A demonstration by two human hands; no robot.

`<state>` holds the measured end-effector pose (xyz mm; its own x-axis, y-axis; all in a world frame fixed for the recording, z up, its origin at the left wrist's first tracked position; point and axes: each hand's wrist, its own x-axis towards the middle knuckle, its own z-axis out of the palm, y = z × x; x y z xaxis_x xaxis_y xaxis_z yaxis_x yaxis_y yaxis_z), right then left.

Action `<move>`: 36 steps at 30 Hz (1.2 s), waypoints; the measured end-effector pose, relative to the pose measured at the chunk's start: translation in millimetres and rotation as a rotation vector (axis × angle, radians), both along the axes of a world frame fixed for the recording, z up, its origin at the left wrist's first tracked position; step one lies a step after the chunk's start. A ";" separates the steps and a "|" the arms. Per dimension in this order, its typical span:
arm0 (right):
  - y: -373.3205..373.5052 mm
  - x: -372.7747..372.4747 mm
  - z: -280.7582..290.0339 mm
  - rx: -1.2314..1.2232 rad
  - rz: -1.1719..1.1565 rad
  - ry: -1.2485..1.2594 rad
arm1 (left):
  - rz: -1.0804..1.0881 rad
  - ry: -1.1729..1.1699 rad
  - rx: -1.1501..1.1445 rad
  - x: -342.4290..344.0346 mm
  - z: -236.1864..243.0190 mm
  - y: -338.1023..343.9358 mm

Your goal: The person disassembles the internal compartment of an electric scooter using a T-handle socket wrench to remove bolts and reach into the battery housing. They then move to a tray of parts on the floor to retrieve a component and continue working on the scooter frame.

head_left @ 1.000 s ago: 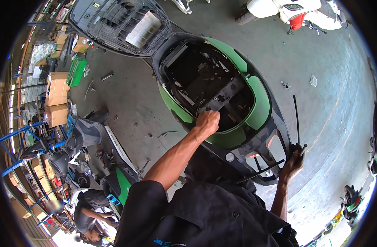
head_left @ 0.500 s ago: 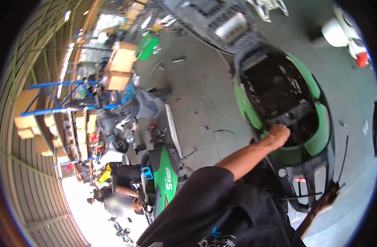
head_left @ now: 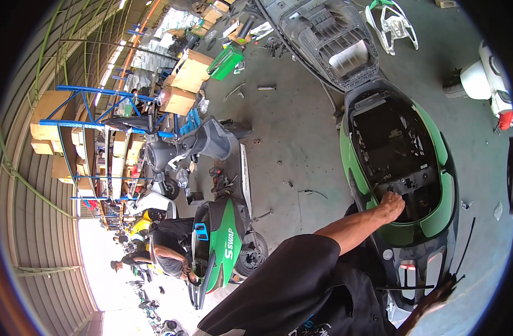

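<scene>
An open green and black scooter body [head_left: 444, 204] stands before me, its dark storage well [head_left: 390, 140] exposed and its seat [head_left: 346, 42] tipped up at the far end. My left hand [head_left: 392, 207] is closed at the near left part of the well; whatever its fingers hold is hidden. Lower right, beside the black rear rack [head_left: 416, 269], my right hand [head_left: 444, 290] is closed around thin black strips [head_left: 470, 241]. One strip points up past the rack and another lies across it. Shadow darkens the right fingers.
At left, a person [head_left: 175, 255] bends over another green scooter [head_left: 225, 238]. Blue shelving [head_left: 108, 122] with cardboard boxes lines the wall. A green bin [head_left: 225, 63], a white frame part [head_left: 393, 28] and a black cable [head_left: 312, 193] lie on the floor. A white scooter [head_left: 483, 84] stands far right.
The whole view has shifted, so the scooter appears farther right and lower, and the picture is sharper. My left hand remains closed at the well, and my right hand keeps the black strips.
</scene>
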<state>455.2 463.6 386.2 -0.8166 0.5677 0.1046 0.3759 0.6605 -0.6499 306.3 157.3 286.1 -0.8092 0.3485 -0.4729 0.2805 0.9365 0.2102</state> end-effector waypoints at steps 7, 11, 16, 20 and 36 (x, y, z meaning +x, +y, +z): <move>-7.2 -2.7 4.4 -0.043 -0.039 0.001 | 0.004 0.052 0.001 6.1 -7.1 -3.8; -12.1 -5.2 8.1 -0.070 -0.065 0.030 | -0.008 0.141 0.040 2.4 -5.3 -4.2; -29.3 -13.1 31.9 -0.144 -0.118 -0.019 | -0.013 0.012 0.051 -0.6 2.5 -3.9; -29.7 -11.9 30.7 -0.048 -0.088 -0.033 | 0.009 0.113 0.065 7.0 -14.2 -10.0; -13.6 -5.4 12.9 -0.049 -0.053 0.003 | 0.011 0.373 0.174 16.1 -27.8 -10.3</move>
